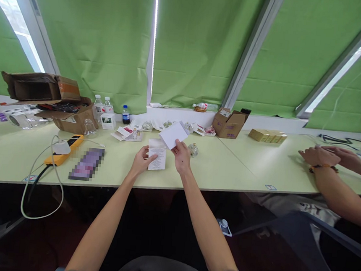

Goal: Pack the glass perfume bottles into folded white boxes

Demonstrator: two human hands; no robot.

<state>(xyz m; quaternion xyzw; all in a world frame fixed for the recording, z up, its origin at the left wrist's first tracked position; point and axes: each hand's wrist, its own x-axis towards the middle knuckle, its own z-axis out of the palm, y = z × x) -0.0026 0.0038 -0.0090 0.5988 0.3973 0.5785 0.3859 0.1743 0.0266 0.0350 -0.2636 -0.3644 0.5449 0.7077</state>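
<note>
My left hand (140,161) grips a small white box (157,154) with printed text, held on the pale green table (228,169). My right hand (181,156) pinches a plain white card or flap (173,135) that tilts up just above the box. Right of my right hand, a small glass bottle (193,149) stands on the table. More small boxes and glass bottles (146,126) lie behind, near the window sill.
An orange power strip (65,148) with a white cable, a blurred flat object (87,164) and open cardboard boxes (71,115) lie at the left. A small carton (228,123) and tan packs (267,136) sit at the back right. Another person's hands (327,156) rest at the right.
</note>
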